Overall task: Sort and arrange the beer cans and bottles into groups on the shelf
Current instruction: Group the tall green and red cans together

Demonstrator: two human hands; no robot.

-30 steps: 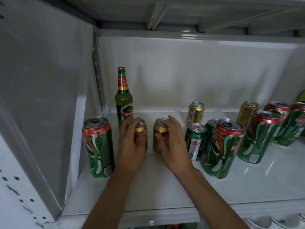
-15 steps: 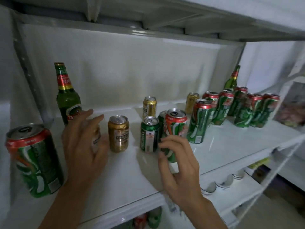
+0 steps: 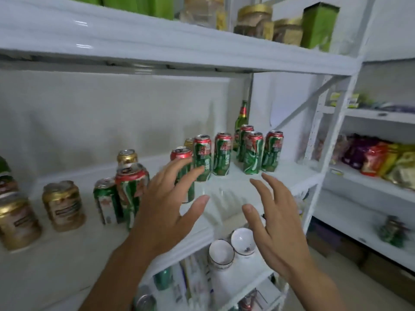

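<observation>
My left hand (image 3: 167,205) and my right hand (image 3: 272,218) hover open and empty over the front of the white shelf (image 3: 238,187), fingers spread toward the cans. Two short gold cans (image 3: 64,206) (image 3: 16,223) stand at the left. Beside them are a small green can (image 3: 105,202) and a tall green-and-red can (image 3: 130,189). Another gold can (image 3: 126,156) stands behind. Several tall green-and-red cans (image 3: 253,152) cluster at the right, with a green bottle (image 3: 242,116) at the back corner. A second green bottle (image 3: 4,173) shows at the left edge.
The shelf above (image 3: 157,43) holds jars and green boxes. White bowls (image 3: 232,248) sit on the shelf below, with more cans lower down. Another rack (image 3: 370,153) at the right carries snack bags. A diagonal brace (image 3: 305,102) crosses the shelf's right end.
Both hands let go of the two gold cans and moved right toward the tall cans. The view swung right and up, bringing the upper shelf and right rack into sight.
</observation>
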